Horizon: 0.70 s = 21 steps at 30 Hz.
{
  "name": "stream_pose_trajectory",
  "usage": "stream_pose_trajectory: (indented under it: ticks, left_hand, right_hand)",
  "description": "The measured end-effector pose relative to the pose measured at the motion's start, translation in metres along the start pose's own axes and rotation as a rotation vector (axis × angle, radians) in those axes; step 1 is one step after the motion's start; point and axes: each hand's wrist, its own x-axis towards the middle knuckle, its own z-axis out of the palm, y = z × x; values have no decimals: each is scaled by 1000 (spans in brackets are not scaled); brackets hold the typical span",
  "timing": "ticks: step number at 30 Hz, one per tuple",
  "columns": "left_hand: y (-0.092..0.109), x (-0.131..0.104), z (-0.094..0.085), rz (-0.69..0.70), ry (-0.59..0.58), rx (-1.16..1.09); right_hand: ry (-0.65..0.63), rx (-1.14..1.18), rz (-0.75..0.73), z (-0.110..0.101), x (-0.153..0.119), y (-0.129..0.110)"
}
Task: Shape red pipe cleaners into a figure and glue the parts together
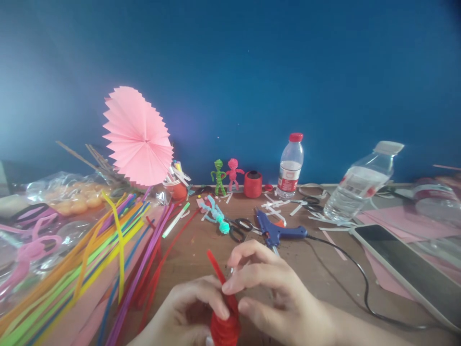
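Observation:
At the bottom centre, my left hand (194, 307) is closed round a red bundle of wound pipe cleaner (225, 329), its fingertips pressed against the side. A loose red end (215, 265) sticks up out of the bundle and leans left. My right hand (272, 293) comes in from the right with curled fingers. One of its fingertips lies against the red strand, and the thumb is close to the top of the bundle. The lower part of the bundle is cut off by the frame edge.
Loose pipe cleaners (97, 250) spread over the left side. Ahead lie a turquoise figure (216, 216), black scissors (240, 229) and a blue glue gun (275, 230) with its cord trailing right. Bottles (290, 166) stand behind; a phone (403, 269) lies at right.

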Motion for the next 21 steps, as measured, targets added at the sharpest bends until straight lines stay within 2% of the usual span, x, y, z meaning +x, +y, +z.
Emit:
stream_pose_trajectory:
  ticks: [3, 7, 13, 18, 21]
  left_hand:
    - [1, 0, 0, -6, 22, 0]
    - [1, 0, 2, -31, 52, -139]
    - [-3, 2, 1, -68, 3, -205]
    - [-4, 4, 2, -18, 114, -98]
    - [-4, 4, 2, 2, 129, -66]
  right_hand:
    - [-54, -16, 3, -2, 1, -3]
    - [-111, -44, 41, -4, 4, -6]
    - [-81, -170, 119, -2, 5, -9]
    - [-5, -241, 17, 0, 2, -3]
    - [43, -325, -65, 1, 2, 2]
